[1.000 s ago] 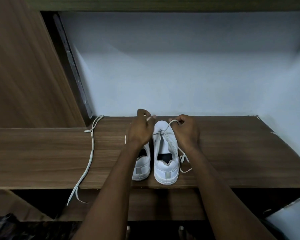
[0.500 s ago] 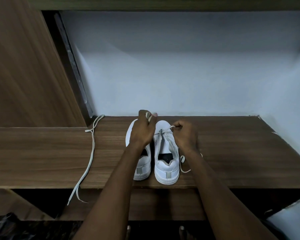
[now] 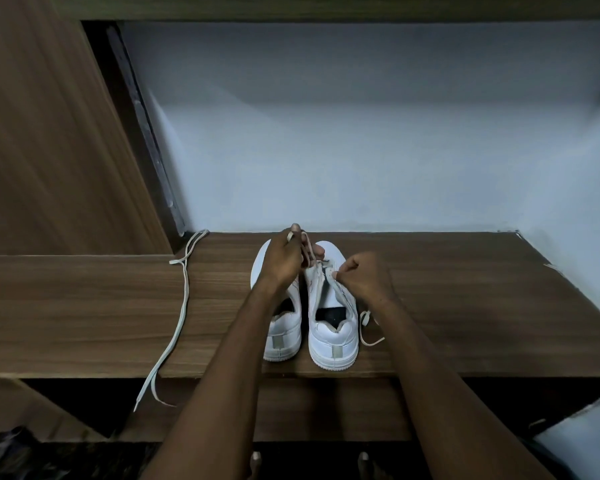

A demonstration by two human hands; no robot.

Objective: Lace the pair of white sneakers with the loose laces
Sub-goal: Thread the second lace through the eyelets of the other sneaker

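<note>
Nothing readable from where I'm watching. The two white sneakers [image 3: 312, 320] show plain grey heel tabs with no logo or lettering I can make out, and the wooden shelf [image 3: 84, 313] carries no label, number or sign either.

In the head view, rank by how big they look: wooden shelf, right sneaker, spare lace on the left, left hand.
1. Wooden shelf, by far.
2. Spare lace: longest, though thin.
3. Right sneaker.
4. Left hand, smallest.
Lace versus sneaker is unsure: length against bulk.

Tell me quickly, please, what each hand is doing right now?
Left hand: pinching the lace.
Right hand: pinching the same lace at the right sneaker.
</note>
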